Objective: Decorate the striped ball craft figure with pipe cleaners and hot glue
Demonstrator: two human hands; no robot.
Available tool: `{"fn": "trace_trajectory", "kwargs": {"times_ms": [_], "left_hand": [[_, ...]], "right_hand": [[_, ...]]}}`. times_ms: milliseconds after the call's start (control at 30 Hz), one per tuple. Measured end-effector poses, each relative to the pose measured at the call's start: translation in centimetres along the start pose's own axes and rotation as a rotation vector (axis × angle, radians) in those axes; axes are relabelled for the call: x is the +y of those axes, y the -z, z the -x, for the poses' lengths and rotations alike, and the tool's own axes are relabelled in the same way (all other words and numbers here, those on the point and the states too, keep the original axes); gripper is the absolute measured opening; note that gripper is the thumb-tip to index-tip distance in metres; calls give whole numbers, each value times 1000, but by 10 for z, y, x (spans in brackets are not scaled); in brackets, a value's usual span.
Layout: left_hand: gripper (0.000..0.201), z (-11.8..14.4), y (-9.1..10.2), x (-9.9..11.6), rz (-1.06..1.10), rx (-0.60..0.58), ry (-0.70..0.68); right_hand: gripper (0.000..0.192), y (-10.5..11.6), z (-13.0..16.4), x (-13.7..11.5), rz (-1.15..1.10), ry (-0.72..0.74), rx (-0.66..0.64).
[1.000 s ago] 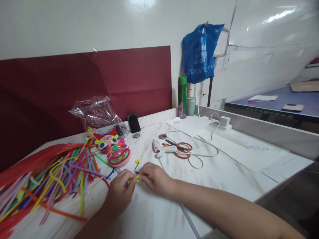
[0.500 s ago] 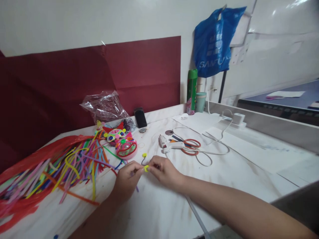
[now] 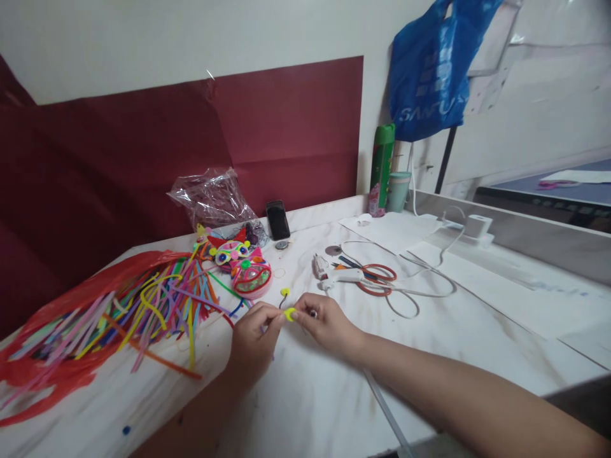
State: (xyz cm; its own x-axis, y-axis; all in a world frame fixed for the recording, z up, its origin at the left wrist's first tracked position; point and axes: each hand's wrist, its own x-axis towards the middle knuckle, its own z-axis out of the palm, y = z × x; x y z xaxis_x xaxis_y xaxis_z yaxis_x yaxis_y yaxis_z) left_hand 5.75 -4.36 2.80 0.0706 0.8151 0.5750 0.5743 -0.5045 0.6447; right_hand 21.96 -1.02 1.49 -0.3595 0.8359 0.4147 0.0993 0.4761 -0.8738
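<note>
Lying at far left on the white table (image 3: 477, 318): red plastic sheet (image 3: 62, 375), carrying a loose spread of coloured pipe cleaners (image 3: 143, 312).

Sitting just right of that spread: bright pipe-cleaner mask (image 3: 243, 270), with a crumpled clear bag (image 3: 210, 200) resting behind it against the dark red backing.

Leaning at the back edge: black phone (image 3: 277, 220).

Working at centre front: left hand (image 3: 255, 340), fingers curling shut, pinching a small yellow pipe-cleaner piece (image 3: 289, 313) at the fingertips.

Meeting it from the other side: right hand (image 3: 327, 321), thumb and forefinger closing on the same yellow piece, just above the tabletop and close in front of the mask.

Lying beyond the right hand: white glue gun (image 3: 337, 275), touching red-handled scissors (image 3: 377, 280), white cord looping away.

Standing at the back wall: green spray can (image 3: 382, 166), with a teal cup (image 3: 398, 191) beside it.

Hanging above: blue bag (image 3: 434, 70).
</note>
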Motion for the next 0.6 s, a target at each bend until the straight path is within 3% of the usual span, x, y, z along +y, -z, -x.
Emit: {"fn": "trace_trajectory", "kwargs": {"times_ms": [133, 233, 400, 600], "left_hand": [[16, -3, 3, -1, -112, 13, -112], [14, -5, 3, -5, -153, -9, -173], [16, -6, 2, -11, -269, -113, -395], [24, -7, 4, -16, -371, -202, -474]], "right_hand": [[16, 4, -2, 1, 185, 132, -67], [15, 5, -3, 5, 254, 144, -90], [16, 3, -3, 9, 299, 169, -111], [16, 5, -2, 11, 386, 321, -183]]}}
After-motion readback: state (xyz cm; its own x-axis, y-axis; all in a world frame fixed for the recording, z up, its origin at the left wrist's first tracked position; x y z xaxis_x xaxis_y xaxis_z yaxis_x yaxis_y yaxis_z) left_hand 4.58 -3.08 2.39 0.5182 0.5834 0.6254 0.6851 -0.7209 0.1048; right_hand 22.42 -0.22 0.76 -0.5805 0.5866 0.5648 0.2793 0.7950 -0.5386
